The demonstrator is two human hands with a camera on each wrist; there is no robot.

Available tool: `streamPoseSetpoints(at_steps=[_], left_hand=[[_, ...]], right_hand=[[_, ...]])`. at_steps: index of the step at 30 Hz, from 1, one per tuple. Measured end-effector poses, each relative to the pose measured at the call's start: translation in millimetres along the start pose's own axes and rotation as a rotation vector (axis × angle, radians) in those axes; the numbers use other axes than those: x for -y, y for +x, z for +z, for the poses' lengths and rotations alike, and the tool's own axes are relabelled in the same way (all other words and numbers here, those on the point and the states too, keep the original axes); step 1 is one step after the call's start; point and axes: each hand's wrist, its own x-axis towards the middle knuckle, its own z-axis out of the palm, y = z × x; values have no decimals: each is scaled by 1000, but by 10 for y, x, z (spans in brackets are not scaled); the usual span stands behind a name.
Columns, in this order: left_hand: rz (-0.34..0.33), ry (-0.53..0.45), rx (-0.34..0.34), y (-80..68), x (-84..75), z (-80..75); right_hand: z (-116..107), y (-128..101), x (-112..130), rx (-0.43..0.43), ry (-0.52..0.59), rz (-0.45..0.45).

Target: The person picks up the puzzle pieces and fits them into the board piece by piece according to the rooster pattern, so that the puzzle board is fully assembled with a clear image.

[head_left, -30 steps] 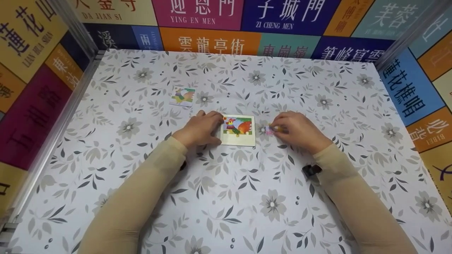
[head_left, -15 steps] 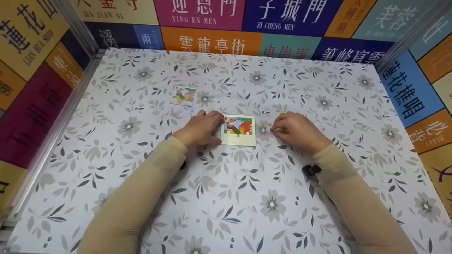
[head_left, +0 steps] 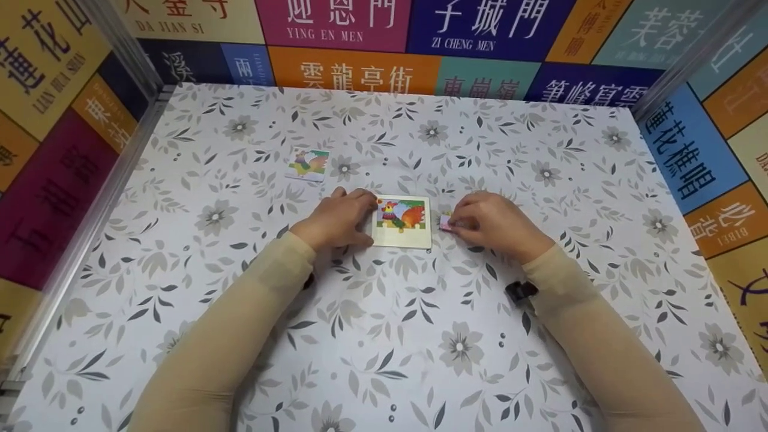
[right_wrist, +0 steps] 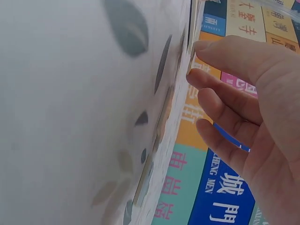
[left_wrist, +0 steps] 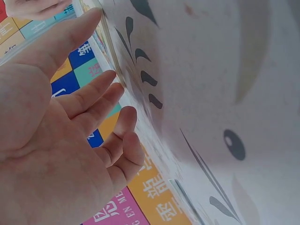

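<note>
A small white puzzle board (head_left: 401,222) with a rooster picture in its upper half lies at the middle of the floral table (head_left: 384,336). My left hand (head_left: 341,219) rests against the board's left edge with its fingers fairly straight; in the left wrist view the left hand's (left_wrist: 89,117) fingertips touch the table surface (left_wrist: 211,70). My right hand (head_left: 480,222) lies just right of the board and pinches a small pink puzzle piece (head_left: 445,222) at its fingertips, close to the board's right edge. In the right wrist view the right hand's fingers (right_wrist: 220,89) reach down to the tabletop.
A small picture card (head_left: 308,164) showing the same rooster lies on the table behind and left of the board. Walls with coloured name panels (head_left: 354,72) close in the table at the back and both sides. A dark wrist strap (head_left: 521,291) shows at my right sleeve.
My right hand has slid a little to the left with the pink piece, bringing it nearer the board's right edge. The left hand and the board stay put.
</note>
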Motion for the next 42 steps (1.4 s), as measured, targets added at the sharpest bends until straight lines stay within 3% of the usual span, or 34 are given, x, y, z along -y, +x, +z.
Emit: streamPoseSetpoints(at_steps=[27,42], left_hand=[[6,9,-19,-8,-24,-3],[21,1,-35,-13,3,14]], right_hand=[[237,432,592,25,21,-189],[351,606,729,37,-3,-215]])
